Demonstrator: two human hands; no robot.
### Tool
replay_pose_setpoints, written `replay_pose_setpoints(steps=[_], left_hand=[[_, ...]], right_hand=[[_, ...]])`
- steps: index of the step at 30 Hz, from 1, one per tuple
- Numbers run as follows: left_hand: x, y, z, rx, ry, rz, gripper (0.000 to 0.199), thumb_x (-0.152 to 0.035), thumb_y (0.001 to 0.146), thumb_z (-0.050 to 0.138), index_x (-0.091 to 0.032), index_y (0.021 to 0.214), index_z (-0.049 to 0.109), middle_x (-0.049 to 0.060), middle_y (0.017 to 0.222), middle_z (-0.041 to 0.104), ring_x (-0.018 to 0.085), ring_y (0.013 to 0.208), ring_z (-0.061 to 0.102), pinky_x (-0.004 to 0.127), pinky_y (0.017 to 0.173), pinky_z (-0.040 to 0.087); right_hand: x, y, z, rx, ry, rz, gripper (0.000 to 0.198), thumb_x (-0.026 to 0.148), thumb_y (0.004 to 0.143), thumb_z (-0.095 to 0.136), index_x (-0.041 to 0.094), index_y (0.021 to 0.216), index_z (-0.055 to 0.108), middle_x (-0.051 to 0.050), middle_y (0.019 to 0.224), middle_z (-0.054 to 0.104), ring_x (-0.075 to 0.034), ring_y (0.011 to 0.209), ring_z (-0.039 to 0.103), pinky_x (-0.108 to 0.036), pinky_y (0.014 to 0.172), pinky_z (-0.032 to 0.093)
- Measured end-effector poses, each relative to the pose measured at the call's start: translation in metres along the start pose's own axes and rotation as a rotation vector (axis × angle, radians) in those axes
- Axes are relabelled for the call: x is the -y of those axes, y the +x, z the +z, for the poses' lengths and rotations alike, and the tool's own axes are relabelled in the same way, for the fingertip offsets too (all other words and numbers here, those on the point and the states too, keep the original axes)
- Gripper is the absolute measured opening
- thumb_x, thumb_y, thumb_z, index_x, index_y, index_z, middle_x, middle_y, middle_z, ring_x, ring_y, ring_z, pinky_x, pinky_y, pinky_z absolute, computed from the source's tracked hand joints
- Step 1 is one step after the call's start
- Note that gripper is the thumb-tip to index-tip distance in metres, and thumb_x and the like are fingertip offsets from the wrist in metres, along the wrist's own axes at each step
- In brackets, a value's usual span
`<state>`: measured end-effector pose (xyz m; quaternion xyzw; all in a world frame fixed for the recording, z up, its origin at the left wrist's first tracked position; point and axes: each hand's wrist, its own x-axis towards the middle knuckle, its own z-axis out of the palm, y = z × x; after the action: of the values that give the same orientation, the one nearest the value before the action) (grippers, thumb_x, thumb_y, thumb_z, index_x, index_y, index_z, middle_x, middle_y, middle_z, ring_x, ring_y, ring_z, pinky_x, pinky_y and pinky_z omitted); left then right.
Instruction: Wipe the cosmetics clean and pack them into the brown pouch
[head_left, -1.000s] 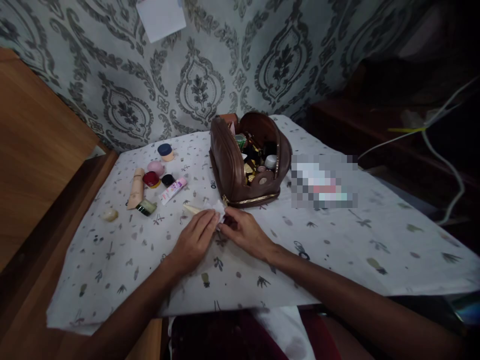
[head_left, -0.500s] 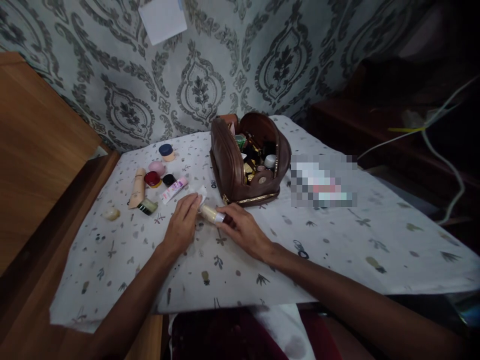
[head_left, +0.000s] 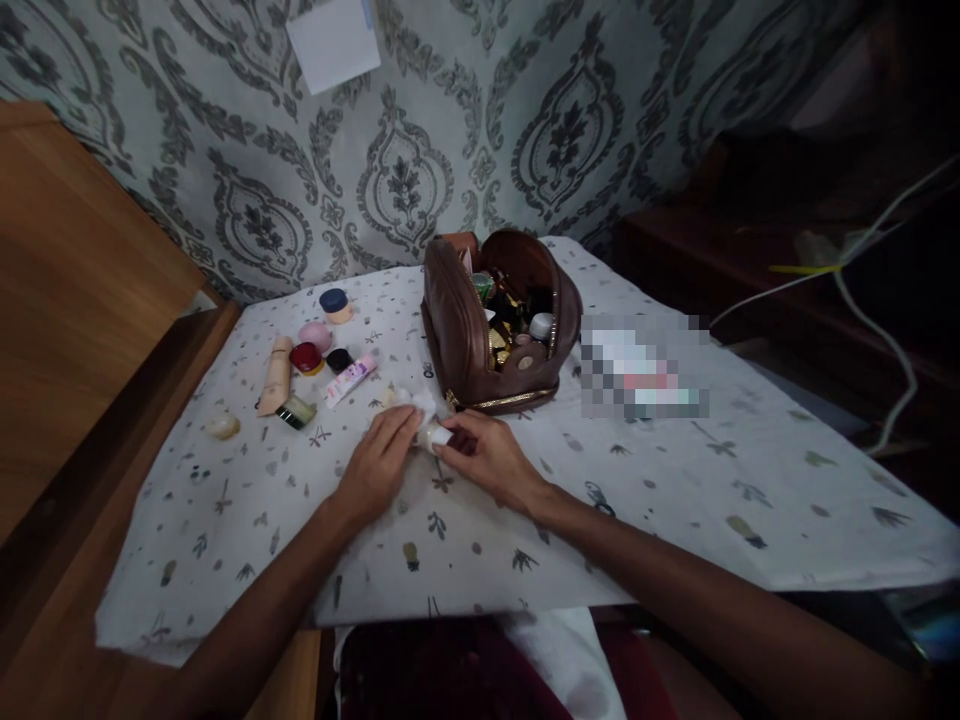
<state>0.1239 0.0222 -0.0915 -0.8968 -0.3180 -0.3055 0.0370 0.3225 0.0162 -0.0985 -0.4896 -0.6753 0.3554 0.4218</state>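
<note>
Between my hands is a small pale-yellow bottle with a white end, lying nearly level just above the cloth. My right hand pinches it by the white end. The fingers of my left hand are closed on a crumpled white tissue, which is pressed against the bottle and covers most of it. Just beyond the hands stands an open brown cosmetics bag, full of small items. A pink and white tube lies to the left of the tissue.
On the left of the patterned tablecloth are a beige tube, a red-lidded jar, a blue-lidded jar, a pink round item, a greenish glass item and a cream-coloured piece. A blurred-out item lies right of the bag.
My left hand has slid right with the tissue along the bottle, up close to my right fingers. More of the bottle is now covered. My right hand has hardly moved.
</note>
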Motion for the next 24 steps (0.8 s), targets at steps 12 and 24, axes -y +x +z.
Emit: replay_pose_setpoints(steps=[12,24], left_hand=[[0.008,-0.003,-0.005,-0.083,-0.034,-0.113,0.043,-0.013,0.099,0.04,-0.019,0.142,0.045,0.014,0.124,0.06,0.025,0.118,0.056,0.047,0.1,0.052],[0.01,-0.003,-0.002,-0.034,0.005,-0.075,0.043,-0.008,0.098,0.039,-0.014,0.14,0.047,0.017,0.12,0.061,0.026,0.116,0.056,0.048,0.098,0.053]], right_hand=[[0.005,-0.006,-0.004,0.038,-0.129,-0.041,0.031,0.015,0.077,0.069,0.017,0.107,0.065,-0.004,0.093,0.057,-0.017,0.076,0.058,-0.029,0.07,0.048],[0.004,-0.003,-0.004,0.005,-0.076,-0.001,0.022,0.022,0.076,0.07,0.014,0.097,0.068,-0.002,0.081,0.057,-0.014,0.066,0.054,-0.027,0.061,0.043]])
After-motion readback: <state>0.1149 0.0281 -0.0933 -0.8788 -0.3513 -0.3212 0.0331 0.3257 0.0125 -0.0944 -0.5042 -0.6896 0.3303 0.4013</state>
